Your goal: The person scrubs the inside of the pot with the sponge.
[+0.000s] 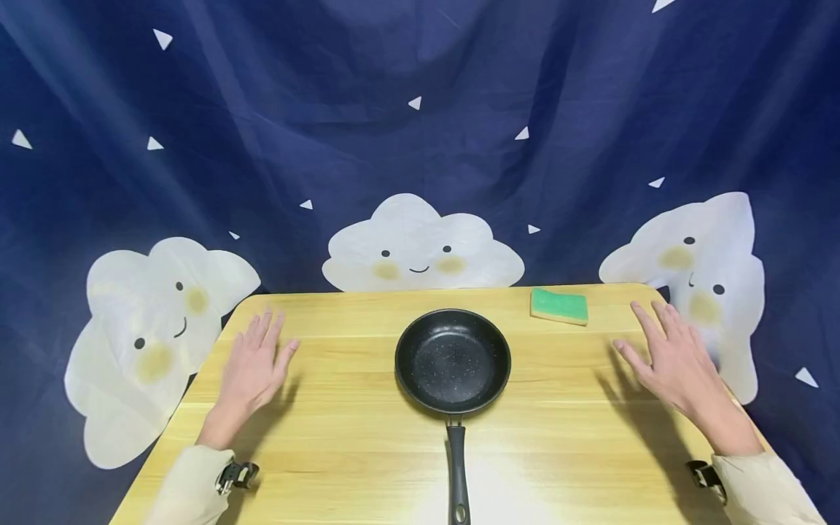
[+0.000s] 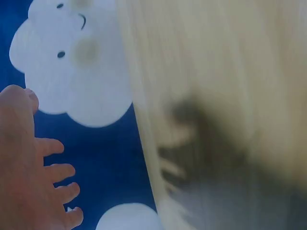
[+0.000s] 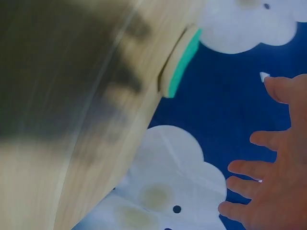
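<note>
A black frying pan (image 1: 453,362) lies in the middle of the wooden table, its dark handle (image 1: 457,467) pointing toward me. Behind it to the right is a sponge (image 1: 559,306) with a green top and a pale yellow base, also visible as the sponge (image 3: 181,63) in the right wrist view. My left hand (image 1: 252,364) hovers over the table's left side, fingers spread and holding nothing. On the other side, my right hand (image 1: 676,364) is raised with spread fingers, nearest to the sponge and apart from it. Both hands cast shadows on the wood.
The light wooden table (image 1: 341,437) has rounded back corners. Behind and around it hangs a dark blue curtain (image 1: 420,58) with white clouds and small triangles. Dark bands (image 1: 238,475) circle the wrists over beige sleeves.
</note>
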{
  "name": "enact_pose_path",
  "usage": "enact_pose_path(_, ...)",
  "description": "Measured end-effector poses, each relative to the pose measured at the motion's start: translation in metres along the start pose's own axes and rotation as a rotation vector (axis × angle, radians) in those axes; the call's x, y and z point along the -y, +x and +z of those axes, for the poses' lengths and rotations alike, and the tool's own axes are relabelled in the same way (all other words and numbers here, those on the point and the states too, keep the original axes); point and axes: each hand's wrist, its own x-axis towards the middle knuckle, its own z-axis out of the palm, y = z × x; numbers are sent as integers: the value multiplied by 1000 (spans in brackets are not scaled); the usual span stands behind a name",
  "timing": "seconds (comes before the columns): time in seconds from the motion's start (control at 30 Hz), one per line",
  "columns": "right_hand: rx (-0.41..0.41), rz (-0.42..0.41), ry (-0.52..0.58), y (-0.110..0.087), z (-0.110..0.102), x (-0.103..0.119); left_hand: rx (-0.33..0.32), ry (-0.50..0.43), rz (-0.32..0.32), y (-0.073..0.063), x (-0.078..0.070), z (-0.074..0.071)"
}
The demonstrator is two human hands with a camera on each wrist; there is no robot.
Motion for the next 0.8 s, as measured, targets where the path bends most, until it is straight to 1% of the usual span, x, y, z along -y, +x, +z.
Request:
enact_pose_path(0.17,-57,-30,4,-8,-1,10,15,-69,-16,-10,-18,10)
enact_pose_path(0.3,-72,-37,21,-13,6,14,37,-154,-36,-20,-38,13)
enact_pose_path(0.47,-64,-26,77,-18,17,21,90,-302,-53,-34,-64,16)
enact_pose_path(0.6,-52,-13,108,-20,21,27,110,-385,-62,-45,-82,19)
enact_pose_path(0.67,-44,-4,126,-20,22,30,126,-435,-76,-49,-92,19)
enact_pose_path(0.8,-20,8,177,-19,24,38,185,-590,-130,-55,-112,21)
